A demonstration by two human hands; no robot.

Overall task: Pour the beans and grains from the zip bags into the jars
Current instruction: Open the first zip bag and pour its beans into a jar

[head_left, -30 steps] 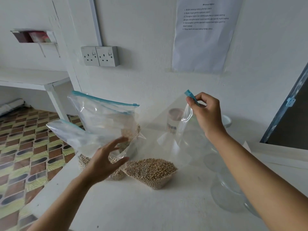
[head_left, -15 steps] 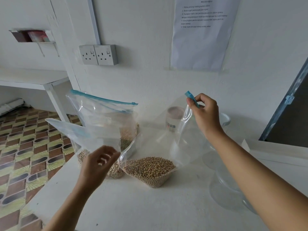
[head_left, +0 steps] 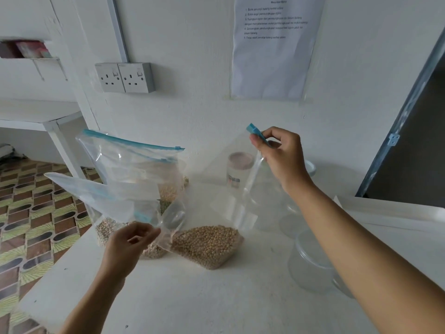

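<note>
left hand (head_left: 130, 247): fingers curled at the bean bag's low left edge, can't tell if it's actually gripping
other bags (head_left: 130, 165): standing just behind, crowding the left
bean bag (head_left: 207, 247): bottom on the table (head_left: 192, 297), long axis running up and right, mouth up
lidded jar (head_left: 240, 169): behind, seen through the plastic
right hand (head_left: 281, 160): pinching the blue zip strip (head_left: 256, 133) at the top corner
clear jars (head_left: 310, 261): right, partly under the forearm

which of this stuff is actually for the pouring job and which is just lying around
For the job: soybean bag, held at its blue zip strip by the right hand; other zip bags; clear jars.
Just lying about: wall sockets; printed sheet; wall shelf.
</note>
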